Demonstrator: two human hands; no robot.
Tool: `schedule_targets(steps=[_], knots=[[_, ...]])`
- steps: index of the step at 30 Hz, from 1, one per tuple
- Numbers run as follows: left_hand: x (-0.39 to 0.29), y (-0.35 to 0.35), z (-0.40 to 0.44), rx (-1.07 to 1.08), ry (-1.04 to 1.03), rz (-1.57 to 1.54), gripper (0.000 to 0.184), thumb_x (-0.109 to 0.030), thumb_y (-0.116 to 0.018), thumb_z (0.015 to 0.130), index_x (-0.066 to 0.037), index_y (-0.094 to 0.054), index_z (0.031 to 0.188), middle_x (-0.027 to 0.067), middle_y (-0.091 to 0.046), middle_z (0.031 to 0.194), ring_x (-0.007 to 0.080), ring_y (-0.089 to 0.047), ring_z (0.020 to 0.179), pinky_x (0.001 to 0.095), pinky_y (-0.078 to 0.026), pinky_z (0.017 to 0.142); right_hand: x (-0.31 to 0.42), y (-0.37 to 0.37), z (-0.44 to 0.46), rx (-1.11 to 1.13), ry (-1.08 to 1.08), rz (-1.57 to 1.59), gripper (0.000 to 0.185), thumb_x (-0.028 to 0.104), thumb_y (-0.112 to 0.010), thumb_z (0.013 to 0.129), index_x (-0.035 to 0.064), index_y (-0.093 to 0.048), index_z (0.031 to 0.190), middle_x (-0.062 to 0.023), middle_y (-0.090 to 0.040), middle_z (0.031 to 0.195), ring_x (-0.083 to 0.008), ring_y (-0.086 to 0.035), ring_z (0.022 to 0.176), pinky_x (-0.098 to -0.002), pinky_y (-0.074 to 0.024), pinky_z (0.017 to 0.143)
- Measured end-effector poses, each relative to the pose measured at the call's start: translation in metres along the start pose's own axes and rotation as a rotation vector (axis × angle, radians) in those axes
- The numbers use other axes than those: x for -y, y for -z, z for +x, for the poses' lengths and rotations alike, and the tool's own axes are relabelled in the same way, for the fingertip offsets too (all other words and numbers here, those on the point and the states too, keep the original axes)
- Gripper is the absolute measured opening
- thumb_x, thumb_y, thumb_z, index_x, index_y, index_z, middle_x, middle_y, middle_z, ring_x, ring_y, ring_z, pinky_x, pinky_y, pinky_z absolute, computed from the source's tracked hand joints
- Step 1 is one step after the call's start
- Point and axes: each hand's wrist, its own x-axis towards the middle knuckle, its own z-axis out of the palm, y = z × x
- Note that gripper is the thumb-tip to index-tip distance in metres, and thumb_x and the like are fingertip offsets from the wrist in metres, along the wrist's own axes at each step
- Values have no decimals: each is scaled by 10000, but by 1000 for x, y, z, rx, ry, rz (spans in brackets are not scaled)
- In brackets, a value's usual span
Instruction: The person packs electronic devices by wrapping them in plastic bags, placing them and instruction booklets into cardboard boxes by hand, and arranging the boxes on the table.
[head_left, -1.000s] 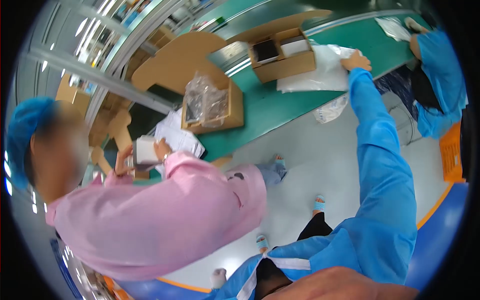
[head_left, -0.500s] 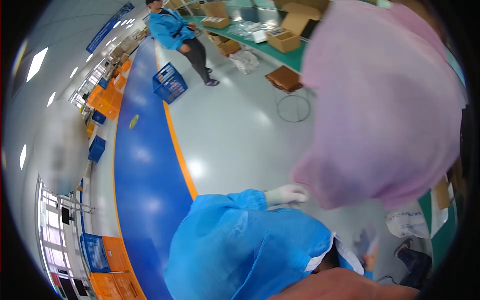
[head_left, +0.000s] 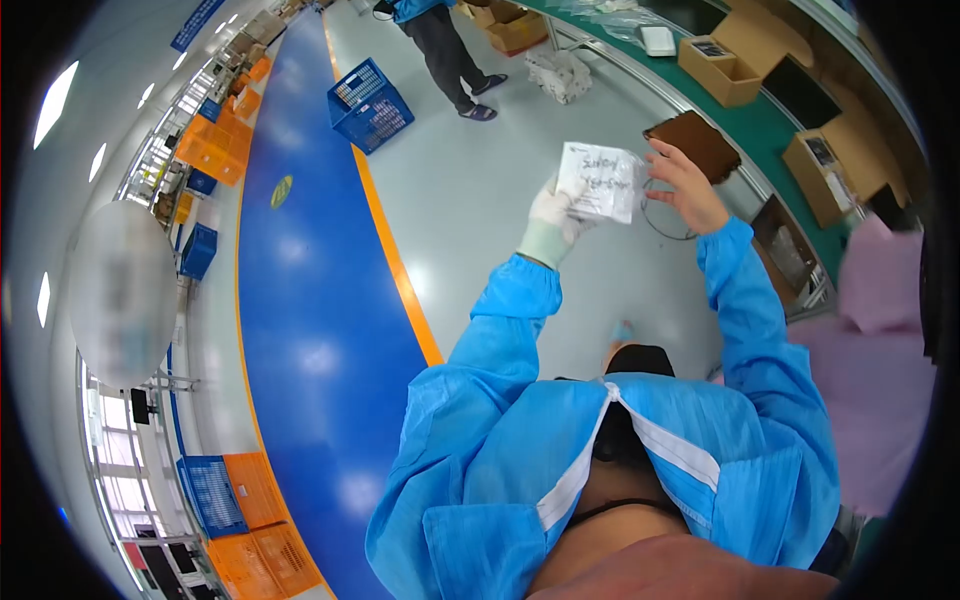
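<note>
My left hand (head_left: pixel 553 215), in a white glove, grips the lower left side of a white packet (head_left: pixel 603 182) with dark handwriting on its upper face. The packet is held up in front of me and looks glossy, perhaps wrapped in plastic. My right hand (head_left: pixel 688 187) is bare. Its fingers are spread just to the right of the packet, and I cannot tell whether a fingertip touches it. Both arms are in blue sleeves.
A blue crate (head_left: pixel 371 107) stands on the floor near a person in dark trousers (head_left: pixel 445 55). On the right, a green table (head_left: pixel 735 125) holds open cardboard boxes (head_left: pixel 718 72). Below it are a brown folded item (head_left: pixel 695 143) and a pink-clad person (head_left: pixel 870 400).
Both hands have risen in front of me, and the packet has come into clear view in the left. The pink-clad person has shifted toward the lower right of the view.
</note>
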Motion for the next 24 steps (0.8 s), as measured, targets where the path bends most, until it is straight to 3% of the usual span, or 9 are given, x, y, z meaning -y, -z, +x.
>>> schedule_targets(steps=[1,3,9,13,16,19,21,24], knots=[[-17,12,25,-16,-51,-22,465,-55,-560,833,-17,-404,1270,157,-538,1182,323,-559,1062,524,-488,865,-5,-4,36,5,2,5,641,281,-629,820,87,-352,1364,-76,-397,1336,-210,-382,1220,-384,-409,939],[-30,22,72,-16,-104,11,459,-45,-549,836,-24,-407,1272,153,-535,1188,326,-556,1065,528,-483,867,-6,-2,94,238,-142,54,523,274,-600,856,90,-416,1309,-55,-485,1253,-176,-474,1141,-383,-461,863],[-108,113,282,-8,-110,-24,485,-70,-572,823,-57,-421,1284,133,-529,1214,309,-537,1098,527,-447,907,-6,-42,350,247,-122,70,424,194,-628,840,70,-482,1218,-53,-598,1092,-176,-609,952,-344,-511,773],[-172,156,379,-21,48,-169,508,-120,-598,815,-81,-425,1291,125,-523,1234,295,-516,1134,516,-422,942,10,-61,488,196,-86,83,410,176,-654,822,68,-504,1188,-54,-606,1084,-167,-610,956,-333,-513,782],[-210,183,458,-34,3,-149,493,-129,-581,833,-85,-418,1296,122,-509,1256,314,-490,1165,516,-425,948,15,-68,594,112,-13,108,407,169,-660,816,49,-511,1175,-66,-603,1095,-167,-611,957,-328,-515,788],[-241,234,558,-16,-44,-176,482,-131,-564,849,-85,-407,1303,126,-490,1279,327,-473,1182,520,-427,956,20,-58,694,156,-125,216,407,174,-660,819,24,-510,1166,-73,-610,1073,-172,-617,946,-314,-514,794],[-267,259,611,42,-44,-229,479,-130,-563,852,-79,-405,1302,127,-489,1279,328,-477,1178,516,-431,956,49,-54,740,339,-197,368,385,164,-650,826,10,-513,1152,-71,-626,1022,-184,-623,945,-303,-513,802],[-301,281,689,130,19,-309,474,-101,-566,845,-67,-413,1292,123,-504,1264,319,-491,1165,492,-440,957,47,-52,809,288,-187,202,354,132,-626,840,53,-508,1165,-62,-638,991,-156,-636,833,-283,-524,726]])
